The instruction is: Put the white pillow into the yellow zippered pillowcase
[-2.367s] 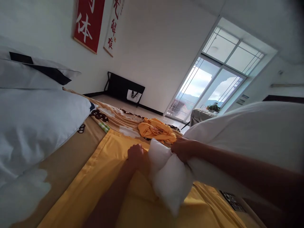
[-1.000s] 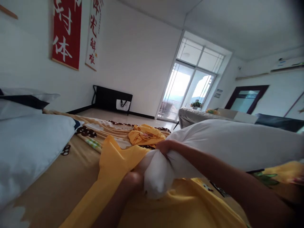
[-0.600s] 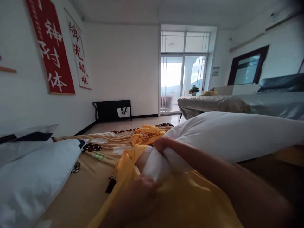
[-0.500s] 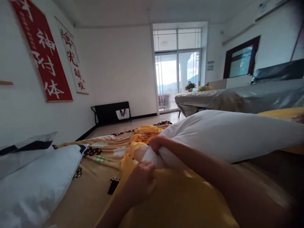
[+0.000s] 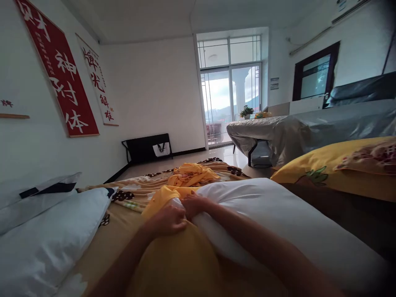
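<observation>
Head view: low in the middle of the frame, the left hand (image 5: 168,220) is closed on the edge of the yellow pillowcase (image 5: 176,264), fingers curled and pinching the cloth. Just right of it, touching, the right hand (image 5: 194,204) grips the end of the white pillow (image 5: 278,222) — fingers bunched on the corner. Best, I judge, to hold the opening wide and keep the corner squeezed small — feeding it in squarely, without twisting the cloth.
</observation>
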Demonstrator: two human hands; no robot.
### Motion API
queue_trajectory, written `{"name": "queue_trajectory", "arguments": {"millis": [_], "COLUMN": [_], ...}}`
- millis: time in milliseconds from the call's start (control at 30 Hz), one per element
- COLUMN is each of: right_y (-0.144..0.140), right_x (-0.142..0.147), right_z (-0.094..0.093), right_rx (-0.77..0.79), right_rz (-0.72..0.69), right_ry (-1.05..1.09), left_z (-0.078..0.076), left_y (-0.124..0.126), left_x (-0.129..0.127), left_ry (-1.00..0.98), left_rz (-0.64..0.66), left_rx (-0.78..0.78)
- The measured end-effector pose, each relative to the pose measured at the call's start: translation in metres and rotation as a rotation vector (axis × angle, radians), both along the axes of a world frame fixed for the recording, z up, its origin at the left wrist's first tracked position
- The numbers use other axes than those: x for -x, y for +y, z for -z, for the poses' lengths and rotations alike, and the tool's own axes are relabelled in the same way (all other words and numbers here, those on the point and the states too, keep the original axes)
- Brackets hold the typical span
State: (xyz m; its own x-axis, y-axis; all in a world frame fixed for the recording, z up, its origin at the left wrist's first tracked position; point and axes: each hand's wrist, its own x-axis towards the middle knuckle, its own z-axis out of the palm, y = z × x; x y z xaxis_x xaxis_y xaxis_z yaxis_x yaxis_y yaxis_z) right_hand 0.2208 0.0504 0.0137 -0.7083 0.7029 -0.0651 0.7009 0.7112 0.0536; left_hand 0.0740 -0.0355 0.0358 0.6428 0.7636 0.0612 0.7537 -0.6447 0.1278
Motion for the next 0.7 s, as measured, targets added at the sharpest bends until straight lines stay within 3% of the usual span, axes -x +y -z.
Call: {"name": "queue_trajectory", "arguments": {"millis": [167,400,533,700], "right_y": [-0.002,-0.016,-0.035,-0.080], "right_x": [-0.004,0.005,0.005,0.008], "right_z": [0.021,0.022,0.030,0.061], "right_rx": [-0.045,-0.038,-0.032,-0.226], "right_rz": [0.042,0.128,0.043,-0.116], "right_ry": [0.073,-0.003,0.002,0.071], "left_z": [0.004,0.045,0.058,0.049], "left_y": [0.021,0.055,0.071,0.075], "left_x": [0.025,0.020,0.025,0.028], "left_ry": [0.091,0.029,0.048,0.097], "left_rz": [-0.313,-0.700,-0.759,-0.769], "left_rx": [-0.168,-0.243,-0.175,-0.241]}}
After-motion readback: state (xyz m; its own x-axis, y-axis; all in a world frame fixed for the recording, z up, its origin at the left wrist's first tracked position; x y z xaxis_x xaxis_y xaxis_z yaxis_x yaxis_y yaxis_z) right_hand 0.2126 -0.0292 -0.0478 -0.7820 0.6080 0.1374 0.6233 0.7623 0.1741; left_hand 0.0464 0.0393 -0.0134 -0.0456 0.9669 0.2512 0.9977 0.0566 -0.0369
